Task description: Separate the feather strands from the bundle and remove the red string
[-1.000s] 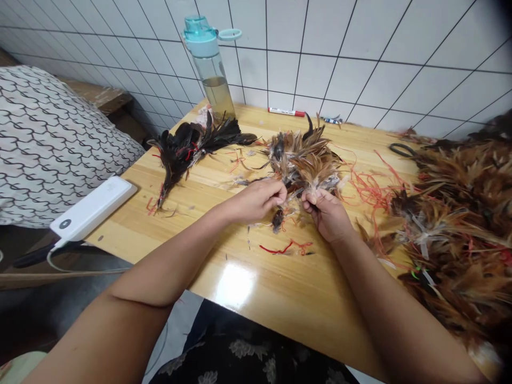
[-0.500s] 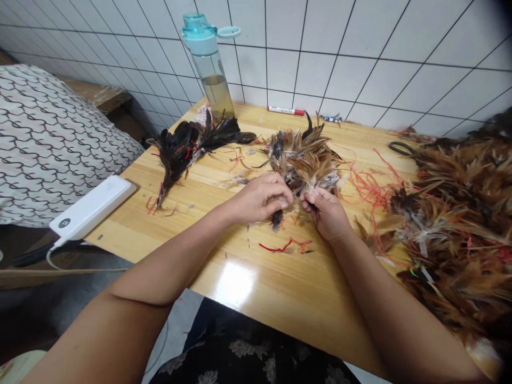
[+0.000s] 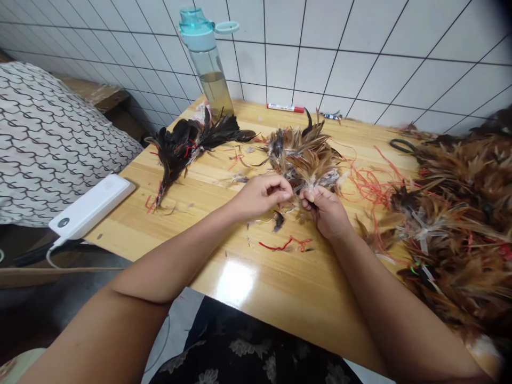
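My right hand (image 3: 327, 210) is closed, with thumb and fingers pinching the base of a brown feather bunch (image 3: 314, 165). The feathers fan away from me, over a larger pile of brown and dark feathers (image 3: 280, 146). Just left of it, my left hand (image 3: 266, 196) has its fingers curled in a pinch; anything between the fingertips is too small to make out. Below the left fingertips is a small dark feather (image 3: 279, 221). Nearer me lies a red string (image 3: 286, 245) on the wooden table (image 3: 288, 288).
Black feathers (image 3: 180, 146) lie at left, near a water bottle (image 3: 210, 64). A large brown feather heap (image 3: 460, 213) covers the right side, beside tangled red string (image 3: 370, 184). A red marker (image 3: 285, 108) lies by the tiled wall. A white power bank (image 3: 92, 205) overhangs the left edge.
My left hand has shifted very slightly, and the small dark feather beneath it now shows more fully. My right hand keeps its pinch on the feather bunch. The view has tilted a little.
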Demonstrator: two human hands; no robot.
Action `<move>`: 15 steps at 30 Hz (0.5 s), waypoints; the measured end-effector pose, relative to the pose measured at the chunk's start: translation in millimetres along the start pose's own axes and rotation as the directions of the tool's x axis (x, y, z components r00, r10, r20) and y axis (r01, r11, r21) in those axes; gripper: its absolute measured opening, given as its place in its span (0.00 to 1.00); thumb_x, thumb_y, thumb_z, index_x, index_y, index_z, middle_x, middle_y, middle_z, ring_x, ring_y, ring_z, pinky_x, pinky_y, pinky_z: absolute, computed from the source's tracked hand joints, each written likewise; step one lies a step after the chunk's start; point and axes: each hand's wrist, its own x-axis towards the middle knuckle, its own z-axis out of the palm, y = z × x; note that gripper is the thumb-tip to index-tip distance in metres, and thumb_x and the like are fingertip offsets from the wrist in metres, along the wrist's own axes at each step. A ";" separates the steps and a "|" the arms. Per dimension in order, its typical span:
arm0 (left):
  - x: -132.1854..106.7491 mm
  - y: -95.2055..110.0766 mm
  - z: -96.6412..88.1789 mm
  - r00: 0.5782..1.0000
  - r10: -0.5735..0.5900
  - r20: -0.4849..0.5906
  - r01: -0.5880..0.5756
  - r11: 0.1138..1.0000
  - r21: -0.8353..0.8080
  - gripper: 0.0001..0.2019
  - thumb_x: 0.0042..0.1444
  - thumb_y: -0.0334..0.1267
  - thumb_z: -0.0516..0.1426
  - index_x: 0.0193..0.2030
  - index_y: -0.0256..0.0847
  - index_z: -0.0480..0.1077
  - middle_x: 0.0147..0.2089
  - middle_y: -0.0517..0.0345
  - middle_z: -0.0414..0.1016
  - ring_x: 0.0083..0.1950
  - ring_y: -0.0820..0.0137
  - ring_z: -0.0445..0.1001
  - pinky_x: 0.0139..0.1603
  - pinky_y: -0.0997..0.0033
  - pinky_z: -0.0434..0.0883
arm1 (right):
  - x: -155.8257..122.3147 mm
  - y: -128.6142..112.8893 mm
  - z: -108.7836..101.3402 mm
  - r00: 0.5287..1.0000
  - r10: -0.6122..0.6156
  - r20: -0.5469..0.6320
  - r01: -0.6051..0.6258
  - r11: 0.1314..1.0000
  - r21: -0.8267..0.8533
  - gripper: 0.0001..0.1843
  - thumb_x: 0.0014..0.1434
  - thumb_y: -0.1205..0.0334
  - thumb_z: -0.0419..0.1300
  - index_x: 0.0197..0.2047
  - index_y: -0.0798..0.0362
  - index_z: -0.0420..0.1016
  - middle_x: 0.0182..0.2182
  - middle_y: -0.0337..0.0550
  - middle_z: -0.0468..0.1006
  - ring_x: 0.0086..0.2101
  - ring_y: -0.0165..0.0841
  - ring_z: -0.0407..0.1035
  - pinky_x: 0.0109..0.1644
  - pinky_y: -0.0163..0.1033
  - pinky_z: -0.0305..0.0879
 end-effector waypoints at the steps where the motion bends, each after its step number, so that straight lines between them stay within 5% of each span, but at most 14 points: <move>1: 0.8 -0.4 -2.4 0.998 -0.052 -0.025 0.050 0.996 -0.076 0.08 0.56 0.40 0.57 0.35 0.36 0.72 0.33 0.57 0.73 0.33 0.73 0.69 0.37 0.73 0.65 | -0.2 -0.1 0.2 1.000 0.003 -0.004 -0.003 1.000 -0.002 0.14 0.48 0.50 0.65 0.25 0.52 0.71 0.24 0.37 0.69 0.26 0.27 0.59 0.31 0.34 0.56; 7: 2.6 -1.3 -3.9 0.987 -0.148 -0.067 0.123 0.951 -0.282 0.12 0.53 0.44 0.60 0.34 0.34 0.70 0.31 0.58 0.72 0.32 0.75 0.68 0.36 0.74 0.64 | -1.0 -1.3 1.5 1.000 0.011 -0.011 -0.011 1.000 -0.003 0.16 0.46 0.49 0.66 0.25 0.51 0.71 0.24 0.37 0.69 0.26 0.27 0.59 0.30 0.34 0.56; 15: 2.1 -2.4 -3.8 0.989 -0.139 -0.042 0.122 0.951 -0.286 0.12 0.55 0.44 0.59 0.34 0.36 0.69 0.26 0.62 0.68 0.27 0.77 0.66 0.31 0.77 0.63 | -0.7 0.4 0.3 1.000 0.005 -0.005 -0.005 0.999 -0.035 0.16 0.49 0.47 0.64 0.25 0.51 0.70 0.24 0.37 0.68 0.25 0.28 0.58 0.31 0.35 0.56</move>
